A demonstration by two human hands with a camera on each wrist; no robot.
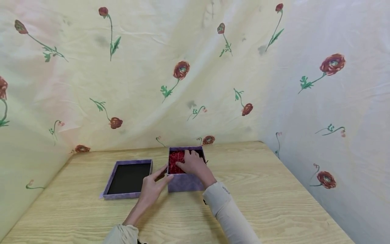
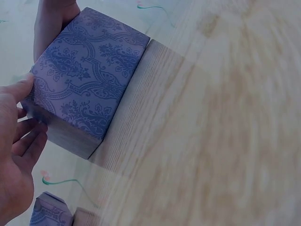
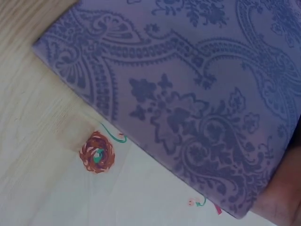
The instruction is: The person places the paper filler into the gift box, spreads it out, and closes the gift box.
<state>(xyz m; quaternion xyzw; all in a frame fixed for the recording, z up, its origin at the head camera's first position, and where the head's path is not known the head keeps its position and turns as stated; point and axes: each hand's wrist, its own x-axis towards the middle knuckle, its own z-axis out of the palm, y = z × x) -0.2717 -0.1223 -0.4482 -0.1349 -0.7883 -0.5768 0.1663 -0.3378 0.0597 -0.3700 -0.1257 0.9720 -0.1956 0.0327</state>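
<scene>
A purple patterned box stands on the table with red shredded paper inside. My left hand holds its near left corner, thumb at the front edge and fingers along the left side. The left wrist view shows that hand with fingertips on the box's side wall. Reaching over the near rim, my right hand rests on the shredded paper, thumb and fingers spread apart. Its fingertips are partly hidden in the box. The right wrist view is mostly filled by the box's patterned wall.
Left of the box lies a shallow purple lid, its black inside facing up. The wood-grain table extends around both. A flower-printed cloth hangs behind the table and along its sides. A loose strand pokes out at the box's right rim.
</scene>
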